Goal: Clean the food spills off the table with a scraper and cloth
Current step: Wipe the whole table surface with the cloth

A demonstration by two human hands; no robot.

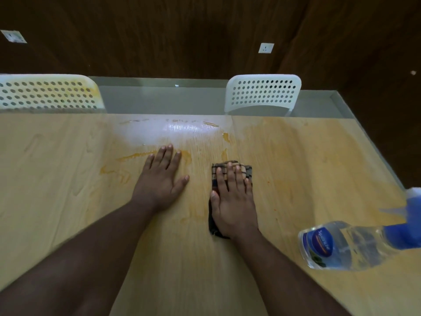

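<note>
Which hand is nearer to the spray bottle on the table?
Right. The right hand presses the cloth left of the spray bottle; the left hand lies flat on the table, farther left.

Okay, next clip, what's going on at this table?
A person is wiping orange food spills off a wooden table. The right hand presses flat on a folded checked cloth, while the left hand rests flat on the bare tabletop beside it. Orange smears remain beyond the left hand, plus a wet shiny patch near the far edge. A clear spray bottle lies at the right. No scraper is in view.
</note>
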